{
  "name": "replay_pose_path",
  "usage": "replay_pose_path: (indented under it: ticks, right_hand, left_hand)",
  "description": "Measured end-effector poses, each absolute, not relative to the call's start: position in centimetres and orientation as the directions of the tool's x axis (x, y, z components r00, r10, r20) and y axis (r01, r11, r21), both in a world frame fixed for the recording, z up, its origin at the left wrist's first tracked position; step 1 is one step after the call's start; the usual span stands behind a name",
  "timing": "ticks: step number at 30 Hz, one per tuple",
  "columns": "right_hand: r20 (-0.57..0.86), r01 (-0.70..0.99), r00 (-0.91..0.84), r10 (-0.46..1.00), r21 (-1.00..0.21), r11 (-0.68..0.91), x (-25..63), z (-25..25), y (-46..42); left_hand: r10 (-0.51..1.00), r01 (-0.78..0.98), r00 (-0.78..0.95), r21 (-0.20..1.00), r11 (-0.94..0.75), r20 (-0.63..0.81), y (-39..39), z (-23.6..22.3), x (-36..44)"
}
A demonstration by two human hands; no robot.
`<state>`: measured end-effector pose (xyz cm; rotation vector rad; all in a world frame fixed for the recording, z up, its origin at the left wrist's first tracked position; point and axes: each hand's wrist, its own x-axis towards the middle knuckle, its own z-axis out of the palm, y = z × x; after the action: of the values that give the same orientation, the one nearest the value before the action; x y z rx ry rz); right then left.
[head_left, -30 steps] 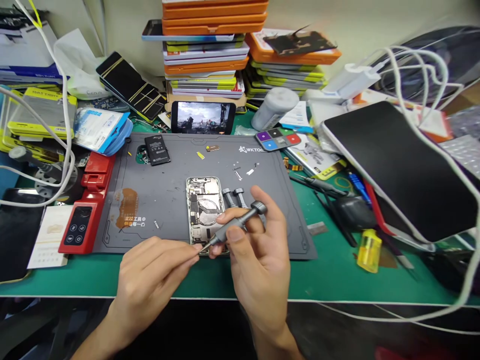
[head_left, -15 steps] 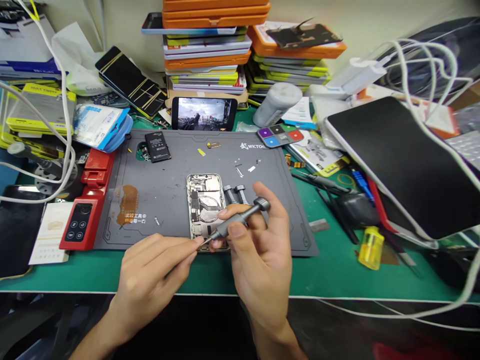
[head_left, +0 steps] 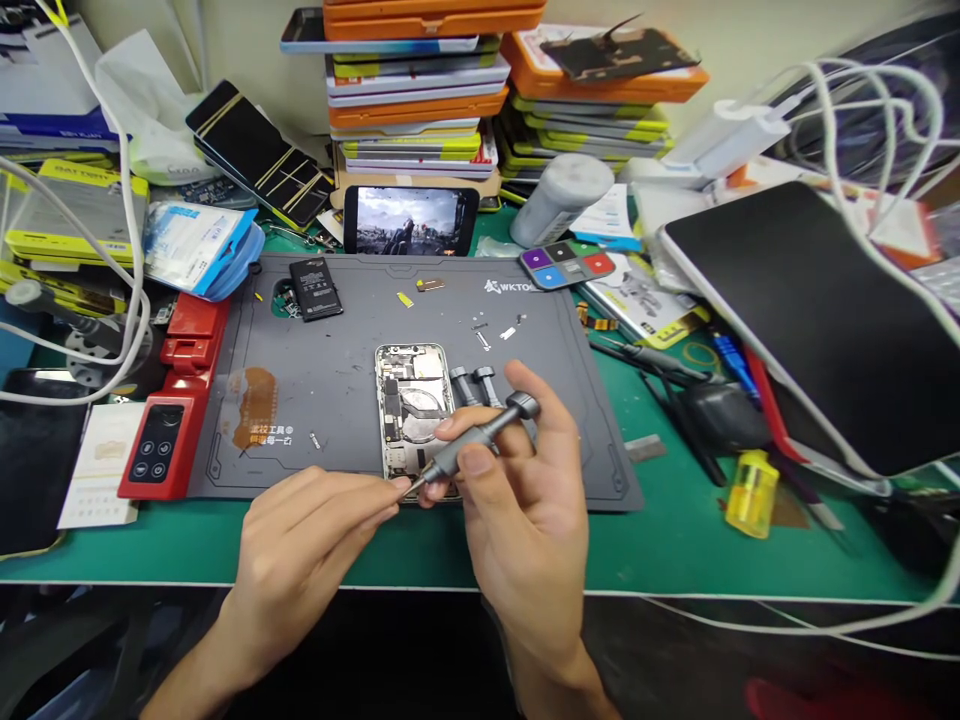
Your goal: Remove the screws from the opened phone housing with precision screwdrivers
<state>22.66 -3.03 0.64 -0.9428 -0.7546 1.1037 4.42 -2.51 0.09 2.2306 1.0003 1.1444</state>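
Observation:
My right hand (head_left: 525, 490) is closed round a grey precision screwdriver (head_left: 474, 442), its cap near my forefinger and its tip pointing down to the left. At that tip, the closed fingers of my left hand (head_left: 315, 540) press together; whether they pinch anything small is hidden. Under and behind the fingers lies an opened phone (head_left: 414, 400), its inner parts bare and its lower end partly covered. Two more dark screwdrivers (head_left: 472, 382) lie just right of the phone, partly behind my right hand.
The grey work mat (head_left: 360, 390) carries a black phone battery (head_left: 316, 289) and small loose metal parts (head_left: 482, 340). A phone playing video (head_left: 411, 221) leans at the back. Left stands a red device (head_left: 160, 445); right are a black tablet-like panel (head_left: 817, 320) and a yellow-handled tool (head_left: 752, 495).
The camera view has shifted slightly. Both hands and the screwdriver keep nearly the same pose over the phone, and the left fingertips have moved only a little at the screwdriver's tip.

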Motion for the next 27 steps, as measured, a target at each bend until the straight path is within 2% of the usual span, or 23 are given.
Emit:
replay_pose_path:
  ticks: [27]
  right_hand:
    - [0.029,-0.377,0.302,0.953,-0.914,0.147,22.67,0.83,-2.93]
  left_hand:
    - [0.756,0.394,0.416,0.649,-0.651,0.505,-2.5,0.2,4.42]
